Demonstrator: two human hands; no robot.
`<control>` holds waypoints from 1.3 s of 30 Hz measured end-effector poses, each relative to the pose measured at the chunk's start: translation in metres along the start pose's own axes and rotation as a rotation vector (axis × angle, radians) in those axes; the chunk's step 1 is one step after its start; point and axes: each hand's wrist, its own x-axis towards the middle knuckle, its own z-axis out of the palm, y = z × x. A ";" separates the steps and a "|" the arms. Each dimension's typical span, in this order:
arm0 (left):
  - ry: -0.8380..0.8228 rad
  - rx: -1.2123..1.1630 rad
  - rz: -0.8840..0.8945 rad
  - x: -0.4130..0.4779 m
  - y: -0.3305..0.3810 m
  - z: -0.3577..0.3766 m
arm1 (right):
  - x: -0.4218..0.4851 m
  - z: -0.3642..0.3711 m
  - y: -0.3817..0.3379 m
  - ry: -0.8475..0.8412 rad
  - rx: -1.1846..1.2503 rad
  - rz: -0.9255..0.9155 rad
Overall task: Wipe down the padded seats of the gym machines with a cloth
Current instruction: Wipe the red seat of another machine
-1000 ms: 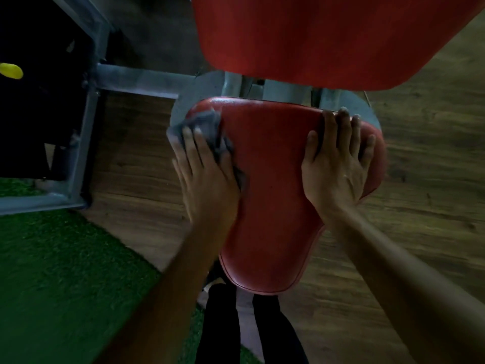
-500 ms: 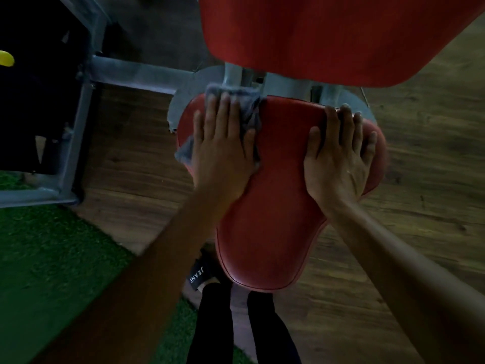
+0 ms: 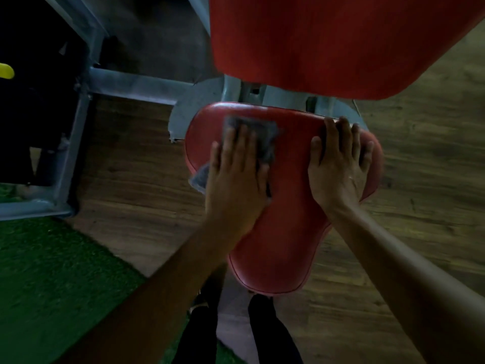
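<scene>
Wood-plank flooring (image 3: 420,158) and a patch of green turf (image 3: 52,271) lie dim beneath a grey steel machine frame (image 3: 131,84). Its red padded seat (image 3: 283,232) sits just below the red backrest (image 3: 328,43). The left hand (image 3: 236,179) lies flat with its fingers straight, pressing a grey cloth (image 3: 252,130) onto the seat's wide rear-left part. A flat palm probably spreads the pressure so the cloth drags instead of bunching (one corner hangs off the left edge). The right hand (image 3: 338,169) rests open, fingers straight, on the rear-right part, likely bracing the person against the wiping push. The narrow near end lies bare, probably next.
</scene>
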 end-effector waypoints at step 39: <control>0.460 -0.263 0.457 0.052 -0.091 0.010 | -0.009 0.053 -0.091 0.123 0.010 -0.256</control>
